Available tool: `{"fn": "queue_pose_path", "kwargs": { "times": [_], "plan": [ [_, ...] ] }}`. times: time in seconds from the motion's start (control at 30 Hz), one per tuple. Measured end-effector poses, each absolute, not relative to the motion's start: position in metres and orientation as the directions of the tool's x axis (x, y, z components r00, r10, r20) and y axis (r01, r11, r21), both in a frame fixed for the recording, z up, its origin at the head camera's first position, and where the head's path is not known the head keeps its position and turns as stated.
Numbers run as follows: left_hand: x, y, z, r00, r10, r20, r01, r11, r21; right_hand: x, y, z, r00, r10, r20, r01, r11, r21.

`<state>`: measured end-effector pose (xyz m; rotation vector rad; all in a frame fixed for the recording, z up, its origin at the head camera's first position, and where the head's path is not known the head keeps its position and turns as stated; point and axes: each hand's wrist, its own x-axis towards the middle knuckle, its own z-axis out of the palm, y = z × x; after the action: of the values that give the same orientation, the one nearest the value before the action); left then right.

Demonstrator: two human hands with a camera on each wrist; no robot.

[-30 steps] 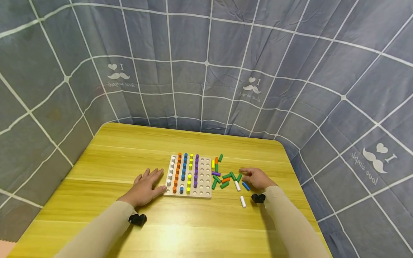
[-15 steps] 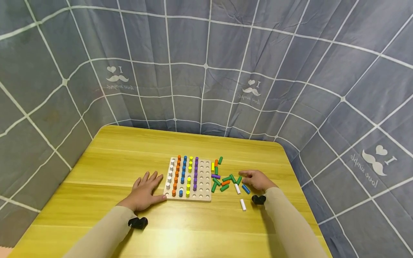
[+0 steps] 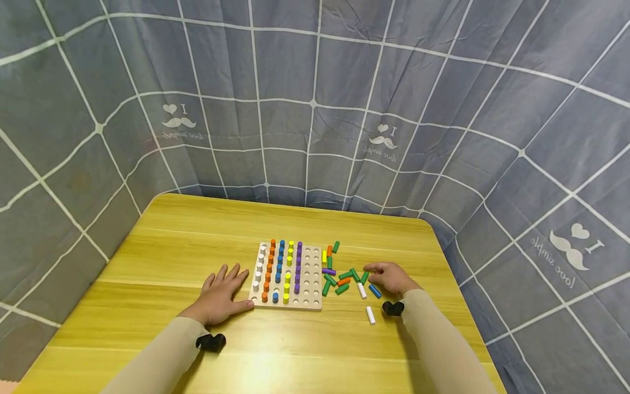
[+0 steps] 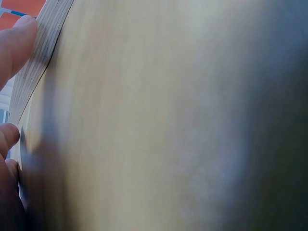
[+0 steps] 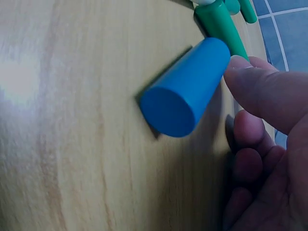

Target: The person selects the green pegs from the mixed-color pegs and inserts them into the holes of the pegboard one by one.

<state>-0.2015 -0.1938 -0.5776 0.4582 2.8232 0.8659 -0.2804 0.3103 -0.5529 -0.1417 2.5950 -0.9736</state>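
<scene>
The left hand (image 3: 220, 294) lies flat on the table (image 3: 197, 241), its fingers straight and a little spread, and the thumb touches the near left corner of the peg board (image 3: 311, 276). It holds nothing. The right hand (image 3: 391, 277) rests among the loose pegs at the right of the board, its fingers loosely curled. In the right wrist view the thumb (image 5: 269, 91) touches the far end of the blue peg (image 5: 185, 94), which lies on its side just under the palm, but I cannot tell whether the fingers really pinch it.

I think the main risk is rolling. The peg is round and lies on smooth wood, so a push from the thumb alone can send it away from the fingers, toward the near edge of the table. A green peg (image 5: 222, 25) lies just beyond the fingertips, touching the blue one or nearly so, and a careless closing of the fingers can take both, or knock the green one into its neighbours. If the left hand lifts, the board may slide when a peg is pressed in, and the standing pegs (image 3: 278, 262) may tip.
</scene>
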Motion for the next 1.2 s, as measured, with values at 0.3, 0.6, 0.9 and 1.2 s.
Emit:
{"fn": "queue_pose_path", "kwargs": {
  "times": [0.3, 0.6, 0.9, 1.2],
  "plan": [
    [-0.203, -0.193, -0.580, -0.943, 0.325, -0.073, 0.232, 0.799, 0.555, -0.280, 0.310, -0.554, -0.932, -0.205, -0.298, 0.038, 0.763, -0.645],
    [-0.200, -0.194, -0.578, -0.939, 0.339, -0.059, 0.247, 0.783, 0.572, -0.278, 0.309, -0.553, -0.919, -0.240, -0.313, 0.039, 0.735, -0.677],
    [-0.199, -0.192, -0.571, -0.941, 0.324, -0.093, 0.225, 0.810, 0.542, -0.278, 0.308, -0.552, -0.918, -0.226, -0.325, 0.047, 0.753, -0.657],
    [-0.201, -0.192, -0.570, -0.940, 0.329, -0.092, 0.226, 0.802, 0.553, -0.279, 0.306, -0.554, -0.925, -0.200, -0.324, 0.062, 0.761, -0.646]
  ]
}}
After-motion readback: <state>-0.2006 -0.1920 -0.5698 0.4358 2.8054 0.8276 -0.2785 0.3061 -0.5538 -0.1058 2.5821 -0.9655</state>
